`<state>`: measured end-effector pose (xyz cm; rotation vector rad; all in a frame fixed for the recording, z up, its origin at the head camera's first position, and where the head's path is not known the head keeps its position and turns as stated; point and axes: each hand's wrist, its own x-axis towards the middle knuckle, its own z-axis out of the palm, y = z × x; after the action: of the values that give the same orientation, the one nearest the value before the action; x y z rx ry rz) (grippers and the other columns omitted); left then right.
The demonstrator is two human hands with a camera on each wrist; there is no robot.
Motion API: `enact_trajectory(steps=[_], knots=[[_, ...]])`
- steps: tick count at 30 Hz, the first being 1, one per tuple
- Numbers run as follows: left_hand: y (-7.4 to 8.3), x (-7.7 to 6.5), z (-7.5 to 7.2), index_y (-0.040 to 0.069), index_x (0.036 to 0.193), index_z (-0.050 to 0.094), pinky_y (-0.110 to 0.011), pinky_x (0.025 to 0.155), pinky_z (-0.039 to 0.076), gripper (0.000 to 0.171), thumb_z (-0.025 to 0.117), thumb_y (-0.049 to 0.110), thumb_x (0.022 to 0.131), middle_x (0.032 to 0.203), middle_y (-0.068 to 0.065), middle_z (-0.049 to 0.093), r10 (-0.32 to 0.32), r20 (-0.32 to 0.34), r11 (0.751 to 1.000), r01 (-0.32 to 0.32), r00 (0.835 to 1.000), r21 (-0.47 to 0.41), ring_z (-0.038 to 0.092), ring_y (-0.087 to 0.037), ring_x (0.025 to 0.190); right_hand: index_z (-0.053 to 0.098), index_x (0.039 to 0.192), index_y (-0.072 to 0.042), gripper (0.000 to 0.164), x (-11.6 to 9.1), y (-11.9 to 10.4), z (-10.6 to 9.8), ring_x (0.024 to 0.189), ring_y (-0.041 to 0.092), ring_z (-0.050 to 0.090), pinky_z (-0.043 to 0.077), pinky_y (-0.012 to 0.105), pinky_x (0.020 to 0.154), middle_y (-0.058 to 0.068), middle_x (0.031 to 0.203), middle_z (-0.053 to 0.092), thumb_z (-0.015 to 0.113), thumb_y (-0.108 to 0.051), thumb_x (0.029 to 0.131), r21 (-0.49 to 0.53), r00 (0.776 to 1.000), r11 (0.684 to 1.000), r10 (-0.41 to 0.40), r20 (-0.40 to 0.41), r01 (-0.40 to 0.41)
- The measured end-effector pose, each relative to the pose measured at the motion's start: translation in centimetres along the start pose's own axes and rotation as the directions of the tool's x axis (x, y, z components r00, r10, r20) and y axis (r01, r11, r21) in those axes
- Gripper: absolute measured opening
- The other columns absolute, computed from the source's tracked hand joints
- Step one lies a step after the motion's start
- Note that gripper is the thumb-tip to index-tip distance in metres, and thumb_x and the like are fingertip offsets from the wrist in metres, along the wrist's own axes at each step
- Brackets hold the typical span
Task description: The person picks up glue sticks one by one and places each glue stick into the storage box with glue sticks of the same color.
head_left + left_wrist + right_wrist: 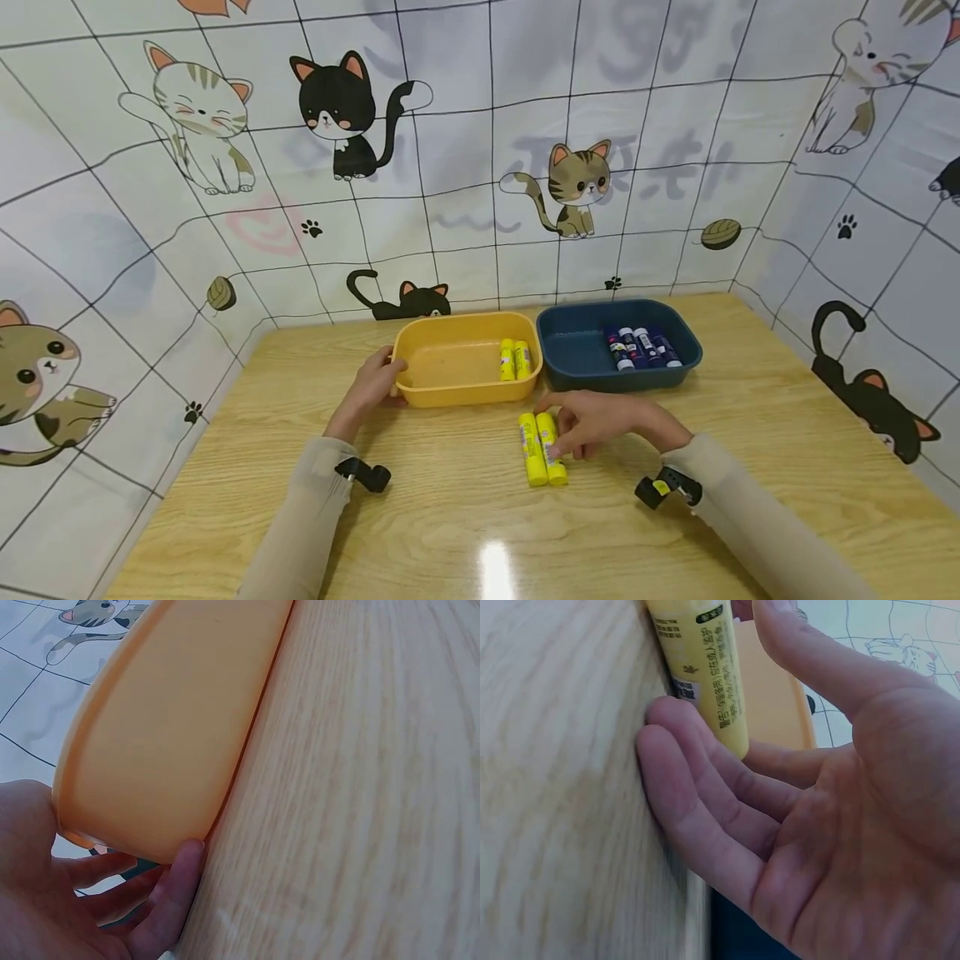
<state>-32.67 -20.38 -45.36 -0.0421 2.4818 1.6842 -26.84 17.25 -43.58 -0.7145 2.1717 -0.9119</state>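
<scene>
My left hand grips the left end of the yellow bin, with the thumb at the rim and fingers outside the end wall. Two yellow glue sticks stand or lean inside its right end; one glue stick shows plainly. On the table before the bin, a left yellow glue stick and a right yellow glue stick lie side by side. My right hand is at the right one, index finger by its far end and thumb near its middle. Other fingers rest loosely bent by the table.
Right of the yellow bin, a dark blue bin stands close against it. Several dark glue sticks with white ends lie in its right half. Behind the table, a cat-patterned cloth covers the walls.
</scene>
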Motion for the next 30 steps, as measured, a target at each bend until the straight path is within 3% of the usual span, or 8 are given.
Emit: enact_trajectory(steps=[20,30], knots=[[0.1,0.2,0.1,0.012,0.144,0.038,-0.041,0.062,0.062,0.049,0.046,0.025,0.097,0.127,-0.018,0.052,0.003,0.011,1.0,-0.003,1.0,0.016,0.063,-0.022,0.077,0.046,0.134,-0.009,0.063,0.2,-0.1,0.0,0.063,0.022,0.064,0.059,0.035,0.059,0.007,0.074,0.063,0.077,-0.024,0.081,0.008,0.995,0.998,0.067,-0.07,-0.067],[-0.2,0.2,0.0,0.011,0.143,0.039,-0.041,0.062,0.062,0.049,0.046,0.025,0.097,0.128,-0.018,0.051,0.002,0.004,1.0,-0.002,1.0,0.018,0.064,-0.022,0.077,0.045,0.138,-0.008,0.068,-0.2,-1.2,-0.1,0.062,0.023,0.063,0.057,0.033,0.057,0.004,0.075,0.064,0.078,-0.02,0.08,-0.082,0.988,0.994,0.061,-0.142,-0.073]])
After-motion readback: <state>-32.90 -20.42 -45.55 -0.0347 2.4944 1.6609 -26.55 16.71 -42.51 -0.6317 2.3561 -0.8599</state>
